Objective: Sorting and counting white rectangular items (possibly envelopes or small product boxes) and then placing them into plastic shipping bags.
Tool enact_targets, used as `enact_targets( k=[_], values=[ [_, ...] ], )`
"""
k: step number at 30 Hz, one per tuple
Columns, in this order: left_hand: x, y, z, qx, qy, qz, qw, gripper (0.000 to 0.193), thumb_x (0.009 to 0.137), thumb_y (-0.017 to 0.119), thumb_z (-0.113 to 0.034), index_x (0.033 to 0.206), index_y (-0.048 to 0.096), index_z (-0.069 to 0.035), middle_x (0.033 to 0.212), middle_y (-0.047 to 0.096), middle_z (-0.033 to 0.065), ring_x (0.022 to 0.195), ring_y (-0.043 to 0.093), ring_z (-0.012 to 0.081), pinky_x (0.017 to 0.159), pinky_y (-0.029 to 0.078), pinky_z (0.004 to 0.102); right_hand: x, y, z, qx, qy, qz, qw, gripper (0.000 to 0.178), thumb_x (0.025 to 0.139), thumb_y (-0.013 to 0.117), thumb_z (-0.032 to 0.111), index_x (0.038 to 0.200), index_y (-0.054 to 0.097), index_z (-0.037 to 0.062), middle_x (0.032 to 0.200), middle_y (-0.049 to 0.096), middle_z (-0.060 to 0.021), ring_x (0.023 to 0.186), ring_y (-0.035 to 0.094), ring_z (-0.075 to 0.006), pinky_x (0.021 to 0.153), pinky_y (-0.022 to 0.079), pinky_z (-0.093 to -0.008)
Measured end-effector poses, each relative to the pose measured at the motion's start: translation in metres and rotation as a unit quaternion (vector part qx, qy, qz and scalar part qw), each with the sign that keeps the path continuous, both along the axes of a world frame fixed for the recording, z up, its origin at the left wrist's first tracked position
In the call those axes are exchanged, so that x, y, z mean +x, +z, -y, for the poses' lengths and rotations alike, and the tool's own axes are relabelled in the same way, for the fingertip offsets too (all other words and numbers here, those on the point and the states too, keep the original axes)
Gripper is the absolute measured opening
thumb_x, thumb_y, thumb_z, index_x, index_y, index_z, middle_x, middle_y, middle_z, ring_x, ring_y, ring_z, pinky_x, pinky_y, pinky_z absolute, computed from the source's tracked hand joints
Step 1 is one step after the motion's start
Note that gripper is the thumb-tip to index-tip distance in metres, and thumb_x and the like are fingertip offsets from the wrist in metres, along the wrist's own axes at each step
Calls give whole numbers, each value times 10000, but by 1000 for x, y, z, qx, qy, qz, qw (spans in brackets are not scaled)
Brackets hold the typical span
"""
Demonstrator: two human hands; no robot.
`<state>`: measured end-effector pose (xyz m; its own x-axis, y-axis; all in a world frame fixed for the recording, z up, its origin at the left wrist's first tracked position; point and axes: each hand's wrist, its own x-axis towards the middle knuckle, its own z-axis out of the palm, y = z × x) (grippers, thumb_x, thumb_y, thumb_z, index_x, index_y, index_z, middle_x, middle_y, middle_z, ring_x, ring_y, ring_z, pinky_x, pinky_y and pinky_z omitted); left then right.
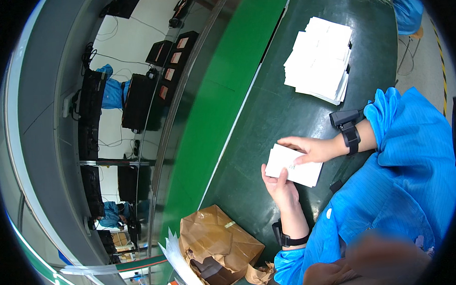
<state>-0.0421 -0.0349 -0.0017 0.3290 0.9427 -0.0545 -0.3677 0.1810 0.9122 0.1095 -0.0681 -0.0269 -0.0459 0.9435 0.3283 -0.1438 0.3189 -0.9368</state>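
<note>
A small stack of white cards or folded sheets is held between both hands above the dark green tabletop. My left hand is closed on its near left edge, thumb on the top face and fingers along the side. At the upper edge, my right hand grips the same stack with its thumb lying across the top. The fingers beneath the sheets are hidden. Farther up the table lies a larger, uneven pile of similar white sheets, out of reach of both hands' grip.
An opened brown paper bag sits at the lower left, beside white plastic-like sheets and crumpled brown paper. A bright green strip runs along the dark table. A person's blue sleeve shows at the upper right.
</note>
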Motion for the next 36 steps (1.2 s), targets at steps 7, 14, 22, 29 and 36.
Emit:
enact_targets(
  k=[7, 14, 22, 29, 36],
  values=[
    [-14, 16, -2, -167, -180, 346, 906, 389, 824, 518, -50, 1187, 404, 28, 1122, 540, 171, 1027, 545, 303, 890, 448, 431, 3, 0, 5, -257, 298, -266, 880, 534, 920, 348, 447, 1238, 421, 24, 1170, 522, -131, 1096, 488, -223, 911, 385, -367],
    [-9, 12, -5, -103, -199, 290, 930, 452, 863, 464, -63, 1284, 313, -3, 1212, 470, 173, 1081, 510, 308, 930, 425, 436, -18, -5, 17, -281, 326, -304, 850, 520, 895, 393, 427, 1230, 423, 30, 1150, 526, -115, 1053, 506, -212, 897, 397, -371],
    [-5, 33, -2, -88, -237, 259, 932, 557, 817, 535, -50, 1315, 286, -43, 1255, 428, 173, 1070, 520, 278, 937, 425, 415, -20, 3, 28, -263, 288, -324, 862, 478, 867, 491, 345, 1209, 433, 18, 1122, 538, -99, 1031, 511, -192, 886, 408, -354],
    [-1, 24, -2, -79, -157, 139, 975, 622, 824, 537, -239, 1328, 250, -16, 1237, 443, 192, 1060, 515, 276, 966, 369, 414, -24, 9, 31, -251, 257, -337, 870, 461, 842, 576, 274, 1191, 441, 6, 1097, 548, -85, 1011, 516, -175, 877, 417, -339],
    [-3, 6, -11, -186, -137, 89, 969, 442, 935, 331, -307, 1200, 405, 40, 1184, 496, 161, 1083, 496, 265, 908, 407, 395, 5, -3, 13, -174, -39, -44, 983, 343, 838, 530, 120, 1100, 431, -77, 1045, 549, -182, 972, 535, -221, 841, 429, -330]
  ],
)
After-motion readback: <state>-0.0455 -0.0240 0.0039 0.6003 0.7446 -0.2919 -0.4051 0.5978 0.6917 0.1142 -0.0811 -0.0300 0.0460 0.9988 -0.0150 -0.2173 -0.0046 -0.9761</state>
